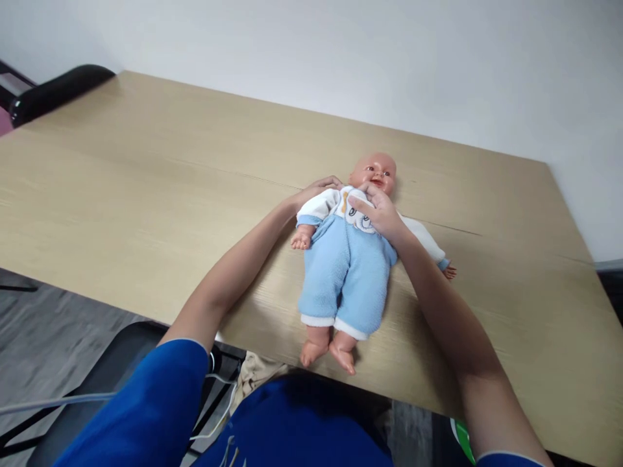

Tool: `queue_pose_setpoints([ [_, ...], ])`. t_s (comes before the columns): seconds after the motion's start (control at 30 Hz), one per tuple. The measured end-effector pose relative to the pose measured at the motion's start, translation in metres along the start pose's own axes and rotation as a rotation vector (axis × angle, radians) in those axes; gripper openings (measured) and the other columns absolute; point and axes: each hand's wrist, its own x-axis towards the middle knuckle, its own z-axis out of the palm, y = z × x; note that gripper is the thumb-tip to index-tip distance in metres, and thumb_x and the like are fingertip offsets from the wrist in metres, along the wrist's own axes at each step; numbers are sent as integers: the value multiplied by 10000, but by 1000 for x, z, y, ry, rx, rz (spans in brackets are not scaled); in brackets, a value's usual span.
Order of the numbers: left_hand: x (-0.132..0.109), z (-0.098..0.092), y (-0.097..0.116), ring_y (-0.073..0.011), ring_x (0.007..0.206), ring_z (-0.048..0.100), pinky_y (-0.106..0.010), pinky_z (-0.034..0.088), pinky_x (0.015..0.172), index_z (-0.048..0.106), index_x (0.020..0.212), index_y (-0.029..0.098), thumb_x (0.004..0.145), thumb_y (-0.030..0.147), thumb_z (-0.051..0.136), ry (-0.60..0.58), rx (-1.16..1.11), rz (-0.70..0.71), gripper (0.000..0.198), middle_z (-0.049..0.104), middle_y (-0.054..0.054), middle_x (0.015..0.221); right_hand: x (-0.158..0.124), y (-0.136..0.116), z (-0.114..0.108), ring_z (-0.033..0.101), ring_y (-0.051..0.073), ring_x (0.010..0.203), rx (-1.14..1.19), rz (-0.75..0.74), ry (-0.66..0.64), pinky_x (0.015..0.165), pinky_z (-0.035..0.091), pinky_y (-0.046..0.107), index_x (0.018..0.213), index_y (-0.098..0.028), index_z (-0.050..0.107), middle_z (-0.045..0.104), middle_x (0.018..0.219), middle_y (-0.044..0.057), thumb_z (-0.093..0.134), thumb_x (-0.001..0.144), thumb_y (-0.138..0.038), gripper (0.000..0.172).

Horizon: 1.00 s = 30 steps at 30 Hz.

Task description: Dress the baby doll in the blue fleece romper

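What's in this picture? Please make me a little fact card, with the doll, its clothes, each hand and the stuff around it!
Doll: face up on the table, feet toward the person
Clothes: white sleeves, fuzzy blue pants, white hems, eyes on the chest
Left hand: beside the doll's shoulder, partly hidden
Right hand: on the doll's upper chest, below its chin; can't tell whether it grips
Table: light wood
Wall: pale, behind the table
Sleeve: blue, the person's
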Motion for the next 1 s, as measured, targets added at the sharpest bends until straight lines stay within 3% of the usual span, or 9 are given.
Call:
queue_pose_setpoints([
  [0.2,15,11,4,-240,1022,760,-381,633,1010,764,918,233,787,400,958,-73,-22,0,287,809,-43,1042,0,7,0,755,299,988,29,14,70,952,702,477,954,-334,529,730,964,13,876,751,-1056,826],
  [0.4,6,10,13,-239,975,730,-380,621,939,804,978,221,863,499,945,-94,45,28,332,806,-59,1062,-5,-4,-11,776,307,995,-9,39,66,905,688,464,1015,-325,612,801,1020,37,857,861,-956,694],
  [0.5,6,2,21,-256,982,720,-372,577,914,823,976,228,904,504,903,-102,256,80,297,818,-75,1063,-15,-21,-37,761,316,969,-346,89,75,861,646,452,1017,-290,728,826,1019,63,824,955,-871,592],
  [0.6,9,-10,28,-281,977,728,-394,551,944,844,1000,226,873,353,889,-104,500,99,186,845,-89,1071,-29,-32,-63,730,311,903,-640,172,33,834,596,446,906,-273,746,827,954,70,753,1030,-844,584],
  [0.67,10,-16,32,-296,972,716,-425,543,1002,846,998,231,835,239,866,-42,679,151,164,844,-88,1046,-41,-31,-72,720,311,874,-706,207,19,828,587,450,883,-278,731,820,914,68,692,1064,-851,602],
  [0.73,9,-16,36,-311,969,691,-473,528,1074,831,983,240,855,167,802,79,840,251,151,816,-87,1001,-57,-24,-75,733,328,917,-734,168,101,886,612,481,947,-287,738,832,974,82,667,1078,-838,570],
  [0.8,6,-7,40,-333,1005,683,-517,517,1115,815,1028,237,935,152,722,184,937,355,157,796,-107,1021,-82,-12,-78,757,364,1035,-769,78,229,1024,630,555,1069,-292,750,844,1132,124,670,1071,-823,537],
  [0.87,-1,11,46,-360,1088,692,-540,520,1130,796,1124,225,1037,194,668,217,970,449,158,795,-138,1109,-113,1,-84,761,419,1172,-829,23,308,1170,590,661,1185,-293,755,827,1277,174,666,1045,-854,585],
  [1.0,-12,69,53,-402,1295,695,-562,519,1199,751,1260,237,1162,350,652,34,953,629,180,788,-161,1290,-181,28,-105,742,531,1332,-874,48,365,1213,559,797,1359,-311,760,800,1400,220,683,931,-988,805],
])
